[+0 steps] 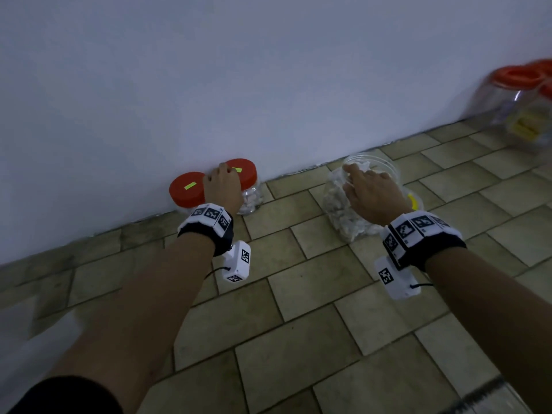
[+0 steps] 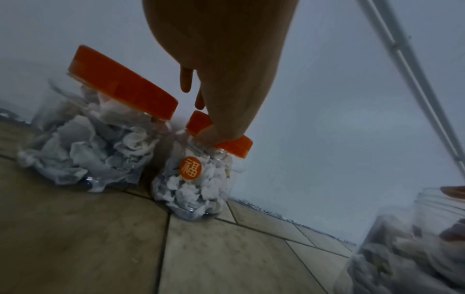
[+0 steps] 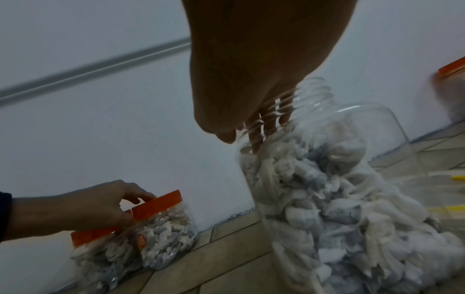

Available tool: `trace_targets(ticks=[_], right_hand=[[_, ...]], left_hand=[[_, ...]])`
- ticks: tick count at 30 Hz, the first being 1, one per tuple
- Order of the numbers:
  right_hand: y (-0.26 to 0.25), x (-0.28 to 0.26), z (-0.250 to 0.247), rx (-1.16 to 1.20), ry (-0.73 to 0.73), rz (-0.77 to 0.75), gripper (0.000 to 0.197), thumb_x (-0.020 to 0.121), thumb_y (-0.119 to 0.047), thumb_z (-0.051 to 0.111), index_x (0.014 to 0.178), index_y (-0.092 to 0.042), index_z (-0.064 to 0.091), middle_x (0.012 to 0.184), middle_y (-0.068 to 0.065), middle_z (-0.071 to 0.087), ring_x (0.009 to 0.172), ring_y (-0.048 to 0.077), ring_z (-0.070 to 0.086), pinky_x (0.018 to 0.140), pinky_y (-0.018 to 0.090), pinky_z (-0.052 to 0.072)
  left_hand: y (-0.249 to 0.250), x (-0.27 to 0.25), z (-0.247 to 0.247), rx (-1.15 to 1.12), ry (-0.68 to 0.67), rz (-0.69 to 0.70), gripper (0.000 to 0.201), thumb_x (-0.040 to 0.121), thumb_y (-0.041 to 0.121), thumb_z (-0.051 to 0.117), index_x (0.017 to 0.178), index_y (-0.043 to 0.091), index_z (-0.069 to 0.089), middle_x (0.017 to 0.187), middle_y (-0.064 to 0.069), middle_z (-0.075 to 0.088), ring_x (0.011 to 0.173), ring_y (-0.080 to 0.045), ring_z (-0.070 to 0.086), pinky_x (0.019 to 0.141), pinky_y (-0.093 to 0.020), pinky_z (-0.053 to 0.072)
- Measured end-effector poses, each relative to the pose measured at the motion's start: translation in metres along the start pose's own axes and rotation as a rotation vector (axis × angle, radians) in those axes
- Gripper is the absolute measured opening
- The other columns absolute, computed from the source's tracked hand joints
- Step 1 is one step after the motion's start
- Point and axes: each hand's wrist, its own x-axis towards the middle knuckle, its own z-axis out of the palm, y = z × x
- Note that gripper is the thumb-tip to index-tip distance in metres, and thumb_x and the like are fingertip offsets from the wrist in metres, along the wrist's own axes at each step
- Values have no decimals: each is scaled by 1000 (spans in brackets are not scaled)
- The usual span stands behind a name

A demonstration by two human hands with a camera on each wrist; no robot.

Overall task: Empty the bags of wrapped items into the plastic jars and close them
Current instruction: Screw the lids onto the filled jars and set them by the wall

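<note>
Jars take shape along the far wall: two filled ones (image 1: 248,198) at left wear orange lids, the left hand (image 1: 222,186) gripping one lid (image 1: 242,171), while the right hand (image 1: 372,194) hooks fingers into a full, unlidded jar (image 1: 337,198).

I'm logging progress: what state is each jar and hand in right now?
Near capped jar: closed, full, left hand gripping its lid.
Far capped jar: closed, full.
Open jar: lidless, tilted, nearly full; right hand grips its rim.
</note>
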Motion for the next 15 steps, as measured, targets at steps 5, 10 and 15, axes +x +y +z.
trace_targets(ticks=[5, 10, 15], right_hand=[[2, 1, 2, 8, 7, 4, 46, 97, -34, 38, 137, -10, 37, 133, 13, 51, 121, 33, 45, 97, 44, 33], [18, -8, 2, 352, 202, -13, 45, 94, -37, 30, 135, -20, 40, 145, 4, 31, 132, 24, 27, 107, 41, 23], [76, -29, 8, 664, 494, 331, 53, 78, -18, 39, 130, -10, 43, 135, 15, 37, 123, 30, 34, 100, 34, 27]], left_hand=[[8, -10, -7, -66, -25, -32, 56, 84, 23, 64, 133, 2, 45, 139, -17, 41, 127, -33, 40, 103, -47, 32], [56, -36, -22, -500, -59, 189, 75, 78, 21, 66, 144, 12, 33, 147, -11, 30, 137, -29, 29, 111, -42, 29], [130, -64, -22, -824, -347, 179, 127, 65, 57, 80, 153, 21, -3, 161, -3, 0, 148, -20, 5, 118, -44, 17]])
